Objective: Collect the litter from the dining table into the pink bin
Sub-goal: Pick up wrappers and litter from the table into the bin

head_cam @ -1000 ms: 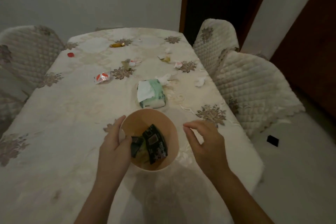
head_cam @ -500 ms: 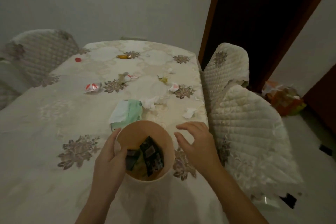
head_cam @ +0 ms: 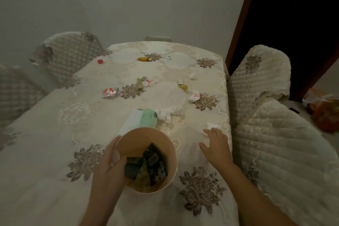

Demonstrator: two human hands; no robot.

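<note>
My left hand (head_cam: pixel 108 169) grips the left rim of the pink bin (head_cam: pixel 161 137), held over the near part of the dining table (head_cam: pixel 45 126); dark wrappers lie inside it. My right hand (head_cam: pixel 216 145) hovers open, fingers spread, over the table's right edge, its fingertips just short of a crumpled white tissue (head_cam: pixel 211 126). More litter lies further off: a white tissue wad (head_cam: pixel 166 113), a red-and-white wrapper (head_cam: pixel 110 91), a small yellow wrapper (head_cam: pixel 182 85), a pinkish tissue (head_cam: pixel 194 95), a red cap (head_cam: pixel 100 62) and an orange wrapper (head_cam: pixel 144 59).
A green tissue pack (head_cam: pixel 145 120) lies just behind the bin. Quilted chairs stand on the right (head_cam: pixel 260 79) and on the left (head_cam: pixel 71 51). A dark doorway (head_cam: pixel 293 14) opens at the back right. An orange bag (head_cam: pixel 324 110) sits on the floor.
I have moved along the table with the bin. My right hand has reached forward and to the right, toward the white tissue at the table's edge. My left hand keeps its hold on the bin.
</note>
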